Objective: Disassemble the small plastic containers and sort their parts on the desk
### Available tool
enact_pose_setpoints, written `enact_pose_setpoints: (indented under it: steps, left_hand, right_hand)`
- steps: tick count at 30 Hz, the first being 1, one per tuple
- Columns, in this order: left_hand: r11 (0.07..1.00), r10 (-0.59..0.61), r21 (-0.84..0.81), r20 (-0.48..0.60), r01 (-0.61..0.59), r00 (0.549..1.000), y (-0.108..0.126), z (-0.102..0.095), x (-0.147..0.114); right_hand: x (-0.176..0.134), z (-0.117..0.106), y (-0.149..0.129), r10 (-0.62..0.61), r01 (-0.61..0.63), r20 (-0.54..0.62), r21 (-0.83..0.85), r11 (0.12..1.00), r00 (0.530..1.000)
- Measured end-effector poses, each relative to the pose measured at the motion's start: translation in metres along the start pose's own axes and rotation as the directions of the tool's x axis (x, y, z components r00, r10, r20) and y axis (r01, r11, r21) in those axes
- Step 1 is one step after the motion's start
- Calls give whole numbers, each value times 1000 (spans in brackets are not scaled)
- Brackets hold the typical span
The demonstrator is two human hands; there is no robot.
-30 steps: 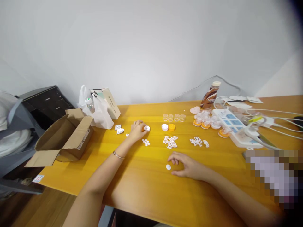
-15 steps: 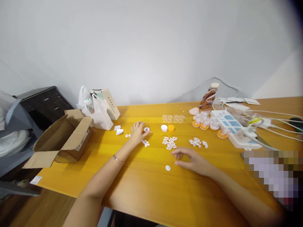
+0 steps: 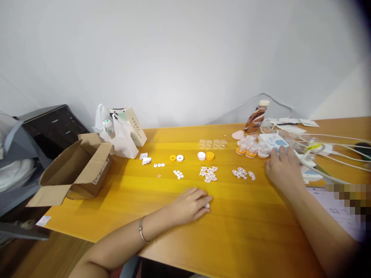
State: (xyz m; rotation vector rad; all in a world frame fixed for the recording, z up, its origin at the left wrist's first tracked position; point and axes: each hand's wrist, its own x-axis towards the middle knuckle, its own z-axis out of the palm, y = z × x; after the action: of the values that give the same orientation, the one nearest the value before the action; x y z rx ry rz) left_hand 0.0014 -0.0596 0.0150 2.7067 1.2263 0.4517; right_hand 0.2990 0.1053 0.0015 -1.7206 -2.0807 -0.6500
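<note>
Two bare hands on this one, both at a wooden table point(image 3: 246, 239) with little plastic parts laid out in groups. Left hand point(image 3: 191, 205) is down near the front edge, thumb and fingers closed around a small white disc point(image 3: 206, 205), and only a bit of the disc peeks out at the fingertips. Right hand point(image 3: 285, 166) is palm-down, fingers over the power strip point(image 3: 274, 140); its underside is hidden, so I can't tell if it's gripping anything. Just beside that hand sits a cluster of clear-and-orange pieces point(image 3: 251, 148), with a brown bottle point(image 3: 256, 120) behind. Past the left hand there's a bunch of white spoked pieces point(image 3: 208, 174), then a white cup point(image 3: 201, 156) touching an orange cup point(image 3: 210, 156), and four clear rings point(image 3: 216, 144) further back. Small white dots point(image 3: 178, 175) lie off to the left, clumped together.
</note>
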Motion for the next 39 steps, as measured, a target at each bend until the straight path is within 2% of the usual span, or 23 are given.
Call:
enact_pose_setpoints:
  steps: [6,10,13,16,18,20,23,25,26,29,31,33,39]
  left_hand:
    - [997,26,76,-35,-23,999,-4,12,-3]
    - [996,-10,90,-74,17,997,-3,20,-6]
    - [997,-17,77,-124,26,992,-5,22,-6]
    - [998,-40,41,-235,51,971,-20,13,-5]
    - [992,-119,4,-331,128,936,-40,-1,-5]
    - [960,-267,-34,-415,278,870,-65,-17,-8]
    - [850,-500,-57,-404,524,766,-103,-39,-15]
    - [785,-584,-34,-371,618,722,-120,-46,-20]
    - [768,-603,-20,-360,641,711,-126,-47,-22]
    - [753,-614,13,-346,658,709,-134,-45,-23]
    - [747,-618,32,-333,664,712,-134,-41,-21]
    - [744,-621,46,-321,666,715,-134,-39,-19]
    - [737,-625,77,-300,671,721,-136,-37,-20]
  right_hand:
    - [0,1,3,-38,38,145,5,999,989]
    - [1,-5,5,-7,1,202,31,1000,979]
    - [2,-12,2,36,-53,209,72,996,977]
    - [3,-21,-5,77,-104,161,167,980,984]
    - [4,-26,-12,74,-105,118,280,954,990]
    - [3,-31,-21,35,-74,94,451,889,995]
    - [-5,-41,-39,-123,34,75,706,707,990]
    - [-14,-50,-54,-279,122,56,805,580,959]
    - [-19,-55,-62,-373,161,50,843,513,926]
    - [-33,-71,-85,-569,193,53,911,363,821]
    - [-41,-79,-97,-643,183,74,928,323,762]
    - [-47,-84,-106,-684,184,85,932,311,724]
    - [-55,-78,-117,-754,237,58,931,277,654]
